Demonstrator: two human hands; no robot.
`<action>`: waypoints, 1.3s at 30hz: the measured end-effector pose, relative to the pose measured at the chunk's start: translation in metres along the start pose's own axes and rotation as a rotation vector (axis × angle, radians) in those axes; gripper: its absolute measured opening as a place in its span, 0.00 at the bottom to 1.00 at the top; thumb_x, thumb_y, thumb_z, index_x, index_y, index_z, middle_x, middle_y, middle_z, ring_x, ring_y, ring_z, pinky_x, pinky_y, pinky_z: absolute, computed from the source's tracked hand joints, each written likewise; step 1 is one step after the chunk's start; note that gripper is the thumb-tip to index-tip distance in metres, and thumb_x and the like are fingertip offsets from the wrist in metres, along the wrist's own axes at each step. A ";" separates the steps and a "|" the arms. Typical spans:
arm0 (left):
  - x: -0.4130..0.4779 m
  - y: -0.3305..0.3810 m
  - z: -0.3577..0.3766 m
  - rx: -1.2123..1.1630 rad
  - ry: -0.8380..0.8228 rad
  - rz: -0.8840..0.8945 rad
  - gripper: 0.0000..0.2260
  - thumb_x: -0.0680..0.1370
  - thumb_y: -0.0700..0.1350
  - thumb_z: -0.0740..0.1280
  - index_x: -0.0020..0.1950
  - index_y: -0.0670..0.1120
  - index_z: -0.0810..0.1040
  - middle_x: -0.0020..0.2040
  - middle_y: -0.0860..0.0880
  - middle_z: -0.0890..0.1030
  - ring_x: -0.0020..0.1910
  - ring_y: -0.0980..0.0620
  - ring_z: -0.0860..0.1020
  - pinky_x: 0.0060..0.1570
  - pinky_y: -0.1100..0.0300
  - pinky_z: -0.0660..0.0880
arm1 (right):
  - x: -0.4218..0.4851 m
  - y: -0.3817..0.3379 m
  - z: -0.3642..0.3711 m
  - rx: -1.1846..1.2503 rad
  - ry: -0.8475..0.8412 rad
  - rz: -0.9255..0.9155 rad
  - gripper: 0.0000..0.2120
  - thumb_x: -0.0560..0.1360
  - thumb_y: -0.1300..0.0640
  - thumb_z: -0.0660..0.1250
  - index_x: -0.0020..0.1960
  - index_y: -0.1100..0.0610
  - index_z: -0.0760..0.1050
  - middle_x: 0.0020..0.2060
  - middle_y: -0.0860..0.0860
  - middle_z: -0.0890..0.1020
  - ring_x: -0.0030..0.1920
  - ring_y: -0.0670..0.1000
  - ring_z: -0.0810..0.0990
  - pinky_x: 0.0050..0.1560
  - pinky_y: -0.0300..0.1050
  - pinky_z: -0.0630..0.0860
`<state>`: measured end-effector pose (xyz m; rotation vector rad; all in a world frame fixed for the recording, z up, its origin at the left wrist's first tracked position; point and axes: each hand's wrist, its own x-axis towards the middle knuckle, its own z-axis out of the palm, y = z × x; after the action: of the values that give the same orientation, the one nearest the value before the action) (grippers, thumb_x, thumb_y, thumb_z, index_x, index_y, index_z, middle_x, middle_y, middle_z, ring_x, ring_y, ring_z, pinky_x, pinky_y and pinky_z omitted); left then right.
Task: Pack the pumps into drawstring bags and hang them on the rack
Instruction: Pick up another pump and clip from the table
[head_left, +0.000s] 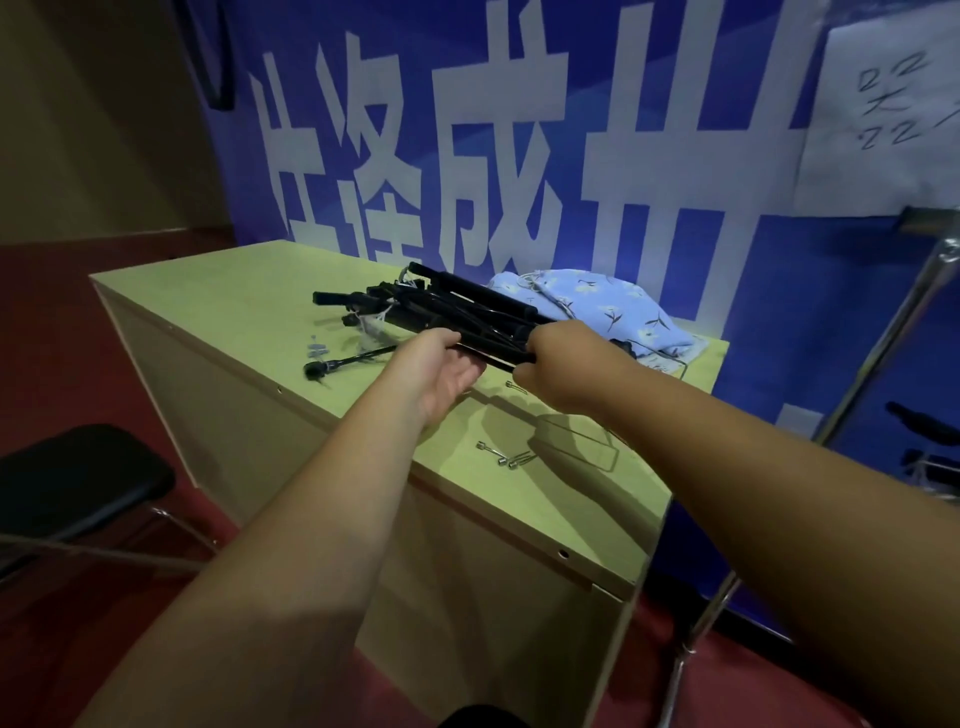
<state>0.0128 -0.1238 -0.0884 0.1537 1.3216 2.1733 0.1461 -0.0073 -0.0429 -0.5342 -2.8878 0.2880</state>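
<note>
A heap of black pumps (441, 306) lies on the far part of the pale wooden table (218, 301). Both hands reach into its near end. My left hand (441, 369) is palm up with its fingers curled under a black pump tube (493, 345). My right hand (561, 364) grips the same tube from above, and its fingers are hidden behind the hand. Behind the heap lies a pile of light blue floral drawstring bags (608, 306). A chrome rack pole (893, 332) rises at the right.
A loose black pump hose (343, 361) lies left of my hands. Small metal needle adapters (506, 457) are scattered near the table's front edge. A black chair (72, 483) stands at the left. A blue banner (519, 130) hangs behind the table.
</note>
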 end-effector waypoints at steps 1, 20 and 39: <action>0.000 0.001 0.000 -0.006 -0.001 0.009 0.18 0.86 0.38 0.62 0.76 0.36 0.70 0.74 0.38 0.75 0.66 0.43 0.81 0.58 0.51 0.83 | -0.001 0.000 -0.001 0.018 0.007 0.003 0.11 0.83 0.51 0.66 0.51 0.59 0.81 0.42 0.57 0.82 0.45 0.59 0.84 0.41 0.49 0.78; -0.019 0.050 0.030 -0.137 -0.059 0.377 0.35 0.82 0.30 0.66 0.85 0.47 0.57 0.63 0.38 0.82 0.60 0.41 0.86 0.62 0.45 0.83 | -0.038 0.013 -0.028 0.964 -0.019 0.051 0.08 0.83 0.60 0.67 0.46 0.60 0.79 0.47 0.56 0.90 0.36 0.51 0.85 0.33 0.46 0.78; -0.047 0.094 0.053 0.382 0.116 0.387 0.41 0.77 0.30 0.64 0.85 0.55 0.53 0.50 0.43 0.79 0.44 0.46 0.82 0.52 0.43 0.85 | -0.063 0.030 -0.033 1.178 -0.204 0.019 0.09 0.82 0.62 0.66 0.44 0.62 0.79 0.45 0.60 0.88 0.38 0.56 0.82 0.43 0.52 0.79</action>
<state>0.0325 -0.1395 0.0262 0.4728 1.8972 2.2345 0.2212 0.0016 -0.0271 -0.2853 -2.2639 1.9056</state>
